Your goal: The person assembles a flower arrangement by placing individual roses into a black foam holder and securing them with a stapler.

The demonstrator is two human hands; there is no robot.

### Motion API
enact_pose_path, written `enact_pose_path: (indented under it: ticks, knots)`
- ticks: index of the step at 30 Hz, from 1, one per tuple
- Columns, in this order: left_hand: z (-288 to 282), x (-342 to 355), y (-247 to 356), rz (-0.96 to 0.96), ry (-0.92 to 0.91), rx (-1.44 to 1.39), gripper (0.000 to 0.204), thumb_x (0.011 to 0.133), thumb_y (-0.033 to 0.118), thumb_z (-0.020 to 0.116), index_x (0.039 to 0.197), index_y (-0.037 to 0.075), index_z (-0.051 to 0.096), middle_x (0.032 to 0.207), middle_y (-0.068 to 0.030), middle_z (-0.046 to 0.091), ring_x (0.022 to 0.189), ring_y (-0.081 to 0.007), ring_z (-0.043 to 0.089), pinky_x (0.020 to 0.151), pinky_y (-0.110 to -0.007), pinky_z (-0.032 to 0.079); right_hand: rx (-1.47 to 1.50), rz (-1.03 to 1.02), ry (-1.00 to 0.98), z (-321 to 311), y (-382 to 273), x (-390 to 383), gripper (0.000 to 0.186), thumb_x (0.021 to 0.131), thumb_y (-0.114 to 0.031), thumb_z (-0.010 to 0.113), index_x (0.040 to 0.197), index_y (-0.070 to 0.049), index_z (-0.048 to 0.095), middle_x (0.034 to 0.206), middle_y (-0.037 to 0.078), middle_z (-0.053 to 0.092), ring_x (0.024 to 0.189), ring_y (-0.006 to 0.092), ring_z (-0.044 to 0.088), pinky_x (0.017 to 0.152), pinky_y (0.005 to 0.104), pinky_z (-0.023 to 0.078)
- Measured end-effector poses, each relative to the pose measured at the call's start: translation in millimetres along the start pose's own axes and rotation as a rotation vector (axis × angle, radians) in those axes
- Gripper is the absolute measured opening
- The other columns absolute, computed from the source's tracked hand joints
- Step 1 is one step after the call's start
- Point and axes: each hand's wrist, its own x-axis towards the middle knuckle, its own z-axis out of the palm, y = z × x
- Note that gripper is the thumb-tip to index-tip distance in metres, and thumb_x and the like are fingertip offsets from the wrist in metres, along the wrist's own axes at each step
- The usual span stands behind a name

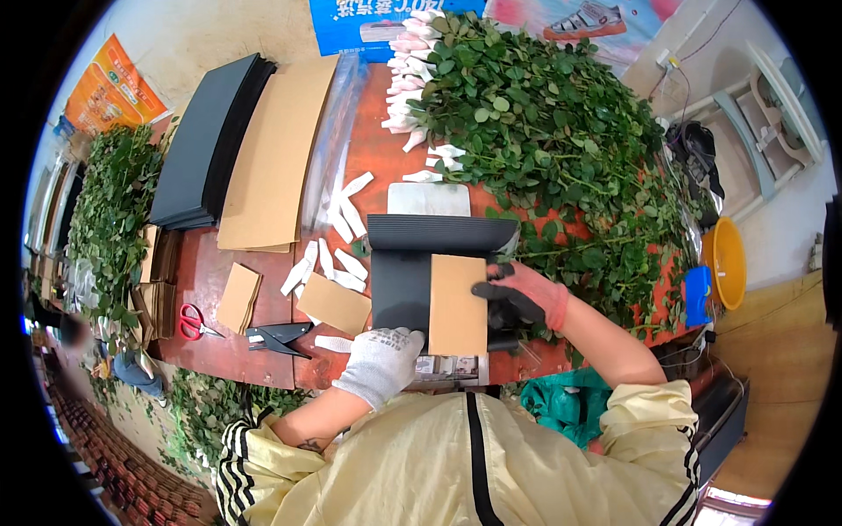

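Observation:
In front of me lies a black corrugated sheet (400,289), its far edge curled up into a roll. Over its right half is a small tan cardboard rectangle (458,307). My right hand (522,296), in a red and black glove, grips the cardboard's right edge between thumb and fingers. My left hand (381,359), in a pale knit glove, is closed at the sheet's near left corner, fingers curled over its edge. Left of it are a black stapler (279,338), another tan card (334,303) and several white sleeve-like pieces (351,217).
Leafy stems with white-wrapped heads (535,114) are heaped at the back right. Tall black sheets (210,140) and tan cardboard sheets (274,158) stand at the back left. Red-handled scissors (190,322) and small tan cards (238,298) lie left. A yellow basin (728,263) is far right.

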Motion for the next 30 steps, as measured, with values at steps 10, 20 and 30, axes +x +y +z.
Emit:
enact_pose_path:
  ticks: [10,20,30]
  knots:
    - [-1.9,-7.4,-19.2,0.071,0.096,-0.052,0.023,0.078,0.025,0.057,0.092,0.007,0.059,0.087,-0.0131,0.062,0.087,-0.0304,0.061,0.074,-0.042,0.047,-0.742,-0.311,0.444,1.3,21.4,73.8,0.031,0.074,-0.026,0.069,0.089,0.001,0.066,0.079,0.014,0.066,0.074,0.0241,0.063,0.072,0.0329,0.049]
    - [1.9,-7.0,-12.3,0.021,0.085,-0.011,0.029,0.076,0.025,0.061,0.1,0.01,0.061,0.107,-0.0092,0.057,0.103,-0.0268,0.054,0.087,-0.041,0.042,-1.005,-0.156,0.515,21.3,28.6,90.0,0.044,0.074,-0.036,0.066,0.098,0.002,0.062,0.093,0.02,0.065,0.093,0.0325,0.061,0.085,0.0361,0.046]
    - [-21.4,5.5,-5.9,0.032,-0.104,0.164,0.027,0.078,0.027,0.059,0.097,0.009,0.064,0.105,-0.0104,0.057,0.104,-0.0268,0.053,0.088,-0.04,0.041,-1.187,-0.216,0.558,27.5,38.7,85.8,0.044,0.074,-0.038,0.067,0.094,0.001,0.061,0.092,0.018,0.065,0.092,0.0308,0.062,0.084,0.0365,0.046]
